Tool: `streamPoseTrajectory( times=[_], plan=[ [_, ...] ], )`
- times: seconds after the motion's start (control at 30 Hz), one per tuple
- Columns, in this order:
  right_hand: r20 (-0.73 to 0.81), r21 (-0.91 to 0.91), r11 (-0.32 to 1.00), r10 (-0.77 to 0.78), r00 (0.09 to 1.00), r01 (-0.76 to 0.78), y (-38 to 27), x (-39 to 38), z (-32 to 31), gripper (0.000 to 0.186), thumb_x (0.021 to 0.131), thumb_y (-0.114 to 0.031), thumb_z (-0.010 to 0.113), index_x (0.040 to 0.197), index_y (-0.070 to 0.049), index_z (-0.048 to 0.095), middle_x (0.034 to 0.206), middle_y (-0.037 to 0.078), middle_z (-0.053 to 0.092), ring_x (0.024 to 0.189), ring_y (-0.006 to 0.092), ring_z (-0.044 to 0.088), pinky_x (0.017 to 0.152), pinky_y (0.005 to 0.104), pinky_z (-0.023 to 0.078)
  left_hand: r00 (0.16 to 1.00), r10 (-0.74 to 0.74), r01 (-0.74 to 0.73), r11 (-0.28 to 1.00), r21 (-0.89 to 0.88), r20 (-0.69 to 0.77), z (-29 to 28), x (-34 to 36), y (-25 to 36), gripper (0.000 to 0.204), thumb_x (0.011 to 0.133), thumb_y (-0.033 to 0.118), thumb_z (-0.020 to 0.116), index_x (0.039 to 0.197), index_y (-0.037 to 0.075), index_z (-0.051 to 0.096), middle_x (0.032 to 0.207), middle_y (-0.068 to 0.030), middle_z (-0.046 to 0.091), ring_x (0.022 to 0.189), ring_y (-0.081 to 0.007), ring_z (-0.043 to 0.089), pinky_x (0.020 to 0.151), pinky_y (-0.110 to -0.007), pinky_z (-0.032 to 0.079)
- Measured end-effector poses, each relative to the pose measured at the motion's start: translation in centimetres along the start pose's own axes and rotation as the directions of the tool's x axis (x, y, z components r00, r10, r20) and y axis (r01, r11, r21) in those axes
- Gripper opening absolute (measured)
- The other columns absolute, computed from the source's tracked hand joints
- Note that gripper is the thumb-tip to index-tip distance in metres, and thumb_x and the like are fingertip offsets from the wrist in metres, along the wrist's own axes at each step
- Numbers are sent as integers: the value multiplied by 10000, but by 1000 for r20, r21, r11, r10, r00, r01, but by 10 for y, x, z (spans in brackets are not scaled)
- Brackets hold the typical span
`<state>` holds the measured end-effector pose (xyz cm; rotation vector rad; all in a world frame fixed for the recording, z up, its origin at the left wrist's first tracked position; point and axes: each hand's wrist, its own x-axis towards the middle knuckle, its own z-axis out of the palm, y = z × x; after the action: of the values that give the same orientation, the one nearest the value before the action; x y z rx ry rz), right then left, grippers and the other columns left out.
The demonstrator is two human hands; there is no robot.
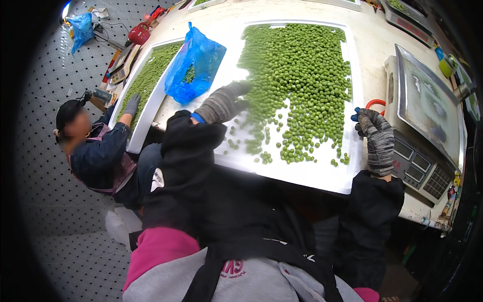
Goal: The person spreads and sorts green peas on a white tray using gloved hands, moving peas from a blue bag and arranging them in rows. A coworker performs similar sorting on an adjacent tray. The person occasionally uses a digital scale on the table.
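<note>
A white foam tray (356, 65) lies in front of me, spread with loose green peas (307, 75). My left hand (221, 103), in a grey knitted glove, is at the tray's left side beside the peas. Its fingers are smeared, so I cannot tell whether they hold anything. My right hand (377, 138), gloved alike, is at the tray's right rim with its fingers curled together. Something small and blue (356, 115) shows at those fingertips; whether it is held or part of a glove is unclear. Left of the tray sits a blue plastic bag (196, 60) with some peas inside.
A digital scale (427, 100) stands at the right, with a red loop-shaped handle (376, 103) beside it. Further left, a co-worker's gloved hand (133, 104) reaches into another foam tray (138, 143) of peas. A second scale (410, 22) is at the far right.
</note>
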<state>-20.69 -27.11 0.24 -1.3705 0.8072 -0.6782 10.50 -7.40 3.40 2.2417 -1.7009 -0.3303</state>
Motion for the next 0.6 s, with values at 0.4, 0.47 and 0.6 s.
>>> streamPoseTrajectory(
  times=[0.4,0.47,0.6],
  plan=[
    [-14,42,998,-40,999,40,2,-1,8,213,857,-119,590,1032,-1,614,871,49,653,709,84,553,648,204,433,983,172,-185,906,380,70,40,65,37,157,763,184,620,890,100,659,924,-105,588,886,-303,558,792,-364,470],
    [-13,4,1000,-18,1000,18,2,-1,8,209,856,-86,578,1038,11,613,902,62,649,781,101,574,715,211,451,954,-59,-69,911,407,294,43,88,40,177,759,171,637,922,104,662,997,-112,593,929,-301,570,833,-362,473],
    [-27,-33,999,-11,1000,10,3,1,7,207,848,-85,598,1029,10,621,906,55,648,800,99,582,737,217,463,920,-114,-63,901,430,374,63,103,18,207,766,198,634,939,86,662,971,-132,633,917,-299,605,805,-366,498]
  ],
)
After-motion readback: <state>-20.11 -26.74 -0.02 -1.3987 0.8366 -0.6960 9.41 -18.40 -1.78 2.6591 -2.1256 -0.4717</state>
